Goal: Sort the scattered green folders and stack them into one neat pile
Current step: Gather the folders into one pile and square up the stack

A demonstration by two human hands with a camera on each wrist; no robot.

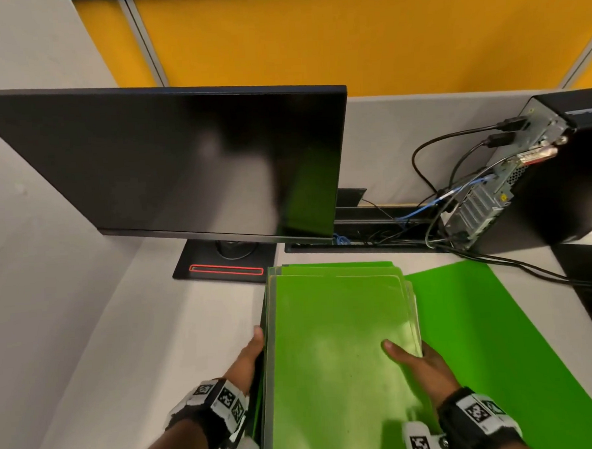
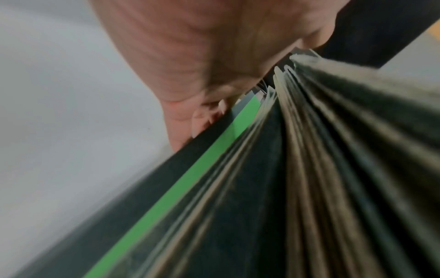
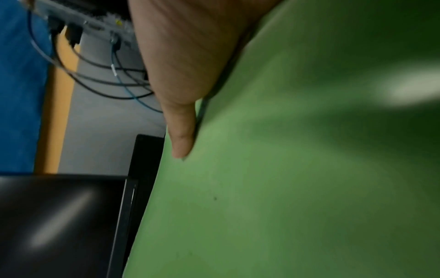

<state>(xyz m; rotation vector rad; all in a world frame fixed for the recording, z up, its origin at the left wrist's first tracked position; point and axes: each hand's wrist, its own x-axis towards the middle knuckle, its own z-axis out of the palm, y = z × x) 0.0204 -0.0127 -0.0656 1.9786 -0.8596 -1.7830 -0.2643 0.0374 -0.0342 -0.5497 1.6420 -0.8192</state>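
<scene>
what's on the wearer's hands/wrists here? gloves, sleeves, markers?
Both hands are bare, no gloves. The left hand and right hand each have a black wrist band with white square tags printed with black fiducial patterns. No sleeves visible in the head view.

Both hands (image 1: 246,357) grip stacked green folders (image 1: 338,342).

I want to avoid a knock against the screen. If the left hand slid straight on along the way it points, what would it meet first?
Probably the monitor stand. The left hand points up the left edge of the folder stack, and the stand's base lies just beyond that edge on the desk, though depth is hard to judge.
</scene>
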